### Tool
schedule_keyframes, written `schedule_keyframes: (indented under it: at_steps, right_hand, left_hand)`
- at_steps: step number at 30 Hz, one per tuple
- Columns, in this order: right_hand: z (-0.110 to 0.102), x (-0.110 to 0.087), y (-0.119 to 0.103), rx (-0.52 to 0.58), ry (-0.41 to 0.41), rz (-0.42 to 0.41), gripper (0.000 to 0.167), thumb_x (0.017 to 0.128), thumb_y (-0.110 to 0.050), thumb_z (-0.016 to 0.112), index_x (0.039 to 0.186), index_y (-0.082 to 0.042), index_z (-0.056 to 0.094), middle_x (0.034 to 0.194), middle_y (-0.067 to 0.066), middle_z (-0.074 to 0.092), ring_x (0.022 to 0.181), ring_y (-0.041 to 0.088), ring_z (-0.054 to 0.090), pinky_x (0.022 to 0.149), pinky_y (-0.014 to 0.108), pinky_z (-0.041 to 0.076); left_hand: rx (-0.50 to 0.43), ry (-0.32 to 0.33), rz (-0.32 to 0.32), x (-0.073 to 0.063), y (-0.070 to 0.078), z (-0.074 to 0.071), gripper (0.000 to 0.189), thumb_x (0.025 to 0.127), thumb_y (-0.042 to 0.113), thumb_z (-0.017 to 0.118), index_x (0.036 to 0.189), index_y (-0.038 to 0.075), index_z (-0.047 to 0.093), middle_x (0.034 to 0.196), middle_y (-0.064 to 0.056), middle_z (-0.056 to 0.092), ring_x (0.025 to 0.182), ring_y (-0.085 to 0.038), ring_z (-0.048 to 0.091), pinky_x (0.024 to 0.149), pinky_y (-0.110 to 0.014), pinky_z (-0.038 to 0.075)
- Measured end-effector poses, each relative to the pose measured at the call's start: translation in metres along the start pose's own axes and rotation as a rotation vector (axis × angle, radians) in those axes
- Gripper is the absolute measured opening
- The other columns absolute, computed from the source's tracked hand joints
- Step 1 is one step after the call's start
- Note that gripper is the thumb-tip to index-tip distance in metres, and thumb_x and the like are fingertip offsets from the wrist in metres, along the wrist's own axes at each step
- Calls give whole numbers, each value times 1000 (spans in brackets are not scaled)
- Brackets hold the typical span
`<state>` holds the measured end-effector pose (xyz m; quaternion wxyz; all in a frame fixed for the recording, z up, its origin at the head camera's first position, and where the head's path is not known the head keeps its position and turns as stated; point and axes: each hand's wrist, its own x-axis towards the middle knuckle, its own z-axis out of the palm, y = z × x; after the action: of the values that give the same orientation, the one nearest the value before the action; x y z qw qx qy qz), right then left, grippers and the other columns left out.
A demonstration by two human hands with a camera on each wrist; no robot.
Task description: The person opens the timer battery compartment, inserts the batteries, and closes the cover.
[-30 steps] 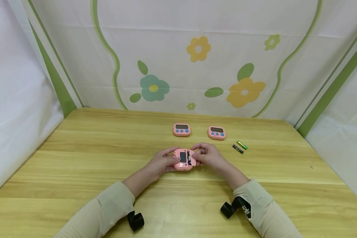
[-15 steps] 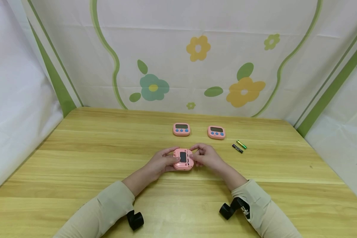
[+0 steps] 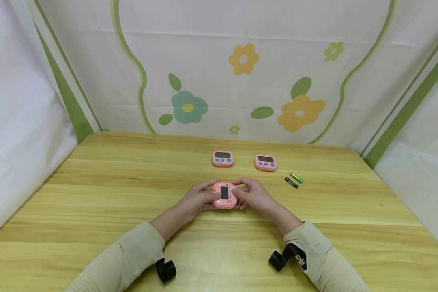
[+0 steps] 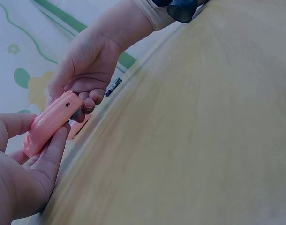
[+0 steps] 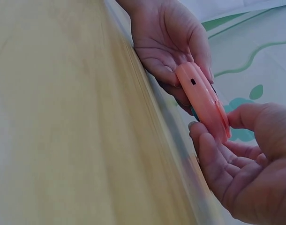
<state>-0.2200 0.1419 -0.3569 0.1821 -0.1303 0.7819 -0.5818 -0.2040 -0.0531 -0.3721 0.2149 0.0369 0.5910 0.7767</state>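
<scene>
A pink digital timer (image 3: 224, 201) is held back side up between both hands, its dark rectangular patch facing me. My left hand (image 3: 198, 198) grips its left side, thumb on the back and fingers beneath. On the opposite side my right hand (image 3: 253, 194) pinches the timer, its thumb pressing on the battery cover (image 3: 233, 198), which lies almost flush over the compartment. In the left wrist view the timer (image 4: 51, 123) appears edge-on, with a small dark slot in its side. The right wrist view also shows the timer's edge (image 5: 202, 101) between both hands' fingers.
Two more pink timers, a left one (image 3: 222, 159) and a right one (image 3: 265, 162), lie face up toward the back of the wooden table (image 3: 95, 194). Right of them lie a black battery (image 3: 291, 182) and a green-gold battery (image 3: 296, 177). A flowered curtain (image 3: 211, 48) hangs behind.
The battery cover has swung down from raised to nearly flush, hiding the compartment that showed one second ago. My right thumb followed it down; the left hand has kept its grip.
</scene>
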Motion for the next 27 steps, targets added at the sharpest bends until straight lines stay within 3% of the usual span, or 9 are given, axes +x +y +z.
schedule_keyframes:
  at_steps: [5, 13, 17, 27]
  right_hand:
    - [2, -4, -7, -4, -5, -11, 33, 87, -9, 50, 116, 5, 44, 64, 11, 57, 53, 22, 55, 50, 33, 50]
    - [-4, 0, 5, 250, -118, 44, 44, 87, -15, 51, 127, -4, 37, 75, 14, 58, 61, 19, 57, 56, 30, 51]
    - [-4, 0, 7, 325, -168, 50, 45, 88, -15, 50, 130, -5, 35, 77, 13, 57, 63, 18, 57, 58, 29, 51]
    - [-4, 1, 10, 366, -198, 45, 48, 87, -14, 51, 130, -3, 32, 78, 9, 56, 60, 13, 54, 54, 24, 49]
  left_hand:
    - [-6, 5, -2, 0, 0, 0, 51, 82, 2, 55, 129, 5, 38, 117, -21, 47, 89, -22, 56, 75, -35, 48]
    - [-10, 6, 6, 2, 0, 1, 51, 81, 2, 56, 129, 5, 38, 114, -21, 49, 89, -23, 56, 75, -36, 48]
    - [-6, 7, 0, 3, 0, 0, 50, 81, 1, 56, 128, 5, 39, 111, -21, 51, 88, -23, 57, 74, -36, 48]
    - [6, -20, -1, -2, 2, 1, 51, 82, 0, 56, 129, 3, 38, 108, -25, 51, 83, -22, 57, 74, -35, 49]
